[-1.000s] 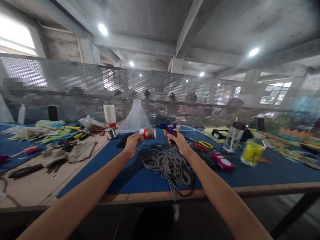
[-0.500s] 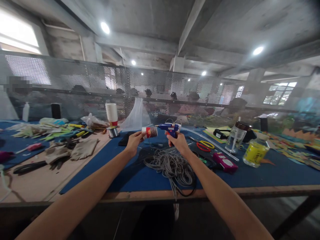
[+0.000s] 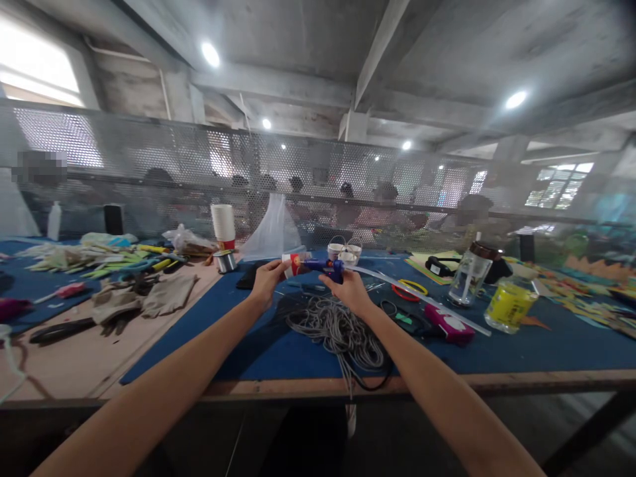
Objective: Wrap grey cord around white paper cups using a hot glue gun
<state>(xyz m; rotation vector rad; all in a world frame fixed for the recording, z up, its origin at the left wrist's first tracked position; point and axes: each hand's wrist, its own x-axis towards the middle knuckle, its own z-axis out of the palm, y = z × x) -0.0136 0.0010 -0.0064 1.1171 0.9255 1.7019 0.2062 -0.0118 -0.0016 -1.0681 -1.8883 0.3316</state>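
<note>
Beyond the cord heap (image 3: 340, 331), the left hand (image 3: 265, 283) pinches a cup (image 3: 293, 267). The right hand (image 3: 350, 291) grips a glue gun (image 3: 328, 266), now moved seemingly within working reach.

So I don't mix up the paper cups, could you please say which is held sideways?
The paper cup in the left hand; the cup stack and handled cups stand upright.

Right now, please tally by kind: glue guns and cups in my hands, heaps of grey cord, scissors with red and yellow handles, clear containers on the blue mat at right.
Glue gun: 1, in the right hand
Cup: 1, in the left hand
Grey cord heap: 1
Scissors: 1 pair
Clear containers: 2, brown-lidded container, yellow-labelled container
Total: 6
</note>
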